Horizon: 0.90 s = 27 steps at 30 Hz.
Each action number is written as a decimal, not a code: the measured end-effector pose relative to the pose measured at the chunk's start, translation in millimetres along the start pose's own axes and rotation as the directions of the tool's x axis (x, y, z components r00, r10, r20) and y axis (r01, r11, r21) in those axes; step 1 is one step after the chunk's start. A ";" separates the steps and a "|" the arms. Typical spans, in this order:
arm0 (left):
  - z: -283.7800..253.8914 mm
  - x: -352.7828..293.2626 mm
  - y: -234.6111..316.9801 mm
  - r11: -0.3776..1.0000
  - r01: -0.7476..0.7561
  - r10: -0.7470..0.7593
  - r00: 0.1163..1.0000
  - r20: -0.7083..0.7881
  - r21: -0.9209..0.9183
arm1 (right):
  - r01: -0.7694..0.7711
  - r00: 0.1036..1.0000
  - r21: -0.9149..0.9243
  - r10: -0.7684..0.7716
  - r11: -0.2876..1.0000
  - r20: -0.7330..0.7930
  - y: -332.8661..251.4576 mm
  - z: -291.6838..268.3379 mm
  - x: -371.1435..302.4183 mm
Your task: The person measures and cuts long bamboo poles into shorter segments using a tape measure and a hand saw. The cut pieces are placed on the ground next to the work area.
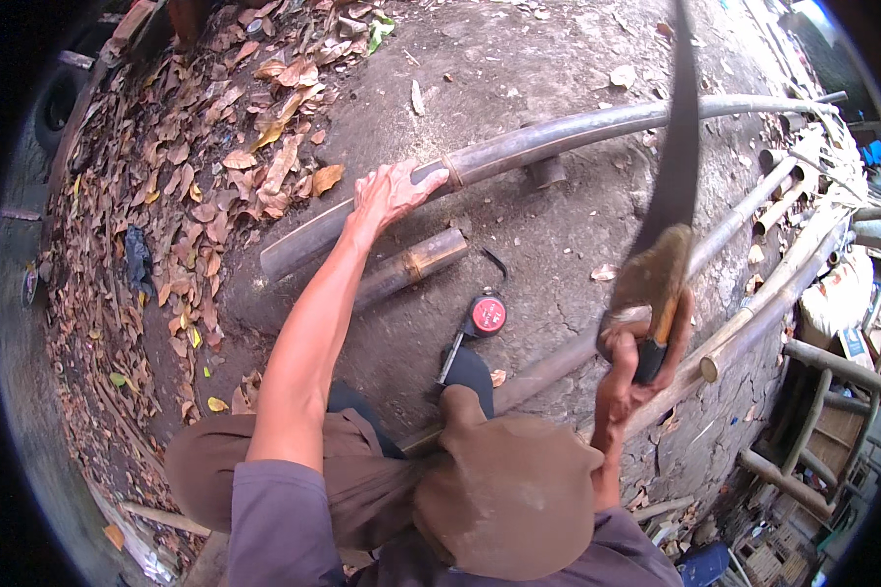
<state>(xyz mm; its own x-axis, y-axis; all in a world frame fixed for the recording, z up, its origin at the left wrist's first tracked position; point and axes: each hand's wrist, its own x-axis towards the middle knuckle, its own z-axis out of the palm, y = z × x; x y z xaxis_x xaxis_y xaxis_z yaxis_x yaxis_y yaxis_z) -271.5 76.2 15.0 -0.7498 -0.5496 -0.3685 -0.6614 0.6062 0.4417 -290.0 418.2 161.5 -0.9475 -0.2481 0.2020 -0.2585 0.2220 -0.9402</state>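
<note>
A long bamboo pole (pixel 558 140) runs from left of centre to the far right, its cut end facing left. My left hand (pixel 394 192) lies over it near a joint, fingers wrapped on its far side. My right hand (pixel 631 377) is closed on the handle of a hand saw (pixel 672 166). The saw is raised, its dark blade pointing away from me and crossing the pole in the picture; it looks lifted clear of it. Under the pole stands a short stub (pixel 546 174). A cut bamboo piece (pixel 416 262) lies on the near side, partly behind my left forearm.
A red and black tape measure (pixel 486 315) is by my foot, its tape partly out. More bamboo poles (pixel 744 220) stretch along the right. Dry leaves (pixel 196 196) cover the left ground. A bamboo frame (pixel 822 430) stands at the right.
</note>
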 end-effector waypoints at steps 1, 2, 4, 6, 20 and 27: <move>2.3 2.4 4.7 1.000 -0.007 0.007 1.000 0.003 0.007 | -0.042 0.999 0.113 0.040 0.993 0.018 -0.7 2.4 5.5; 5.3 6.3 10.4 1.000 -0.017 0.017 1.000 0.007 0.020 | -0.057 0.998 0.133 0.053 0.990 0.027 7.7 9.4 11.0; 1.4 7.2 6.4 0.999 -0.018 0.018 1.000 0.001 0.040 | -0.101 0.993 0.164 0.090 0.981 0.075 25.1 33.7 20.3; 1.4 7.5 8.9 0.998 -0.030 0.030 1.000 0.004 0.047 | -0.144 0.981 0.070 0.133 0.987 0.144 39.9 64.5 25.0; -0.8 5.1 9.3 0.997 -0.017 0.019 0.999 -0.027 0.076 | -0.012 0.936 0.013 0.007 1.000 0.351 68.9 126.9 29.4; 3.9 7.7 -1.4 0.996 -0.045 0.047 0.998 -0.028 0.071 | 0.023 0.885 -0.150 0.050 0.988 0.463 56.9 30.7 -33.3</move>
<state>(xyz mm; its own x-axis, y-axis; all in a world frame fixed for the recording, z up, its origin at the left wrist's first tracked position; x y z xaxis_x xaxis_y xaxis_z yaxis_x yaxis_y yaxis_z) -276.4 73.4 8.4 -0.7793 -0.5363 -0.3242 -0.6267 0.6694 0.3990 -267.3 410.1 92.9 -0.7643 -0.6448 0.0051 -0.3056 0.3552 -0.8834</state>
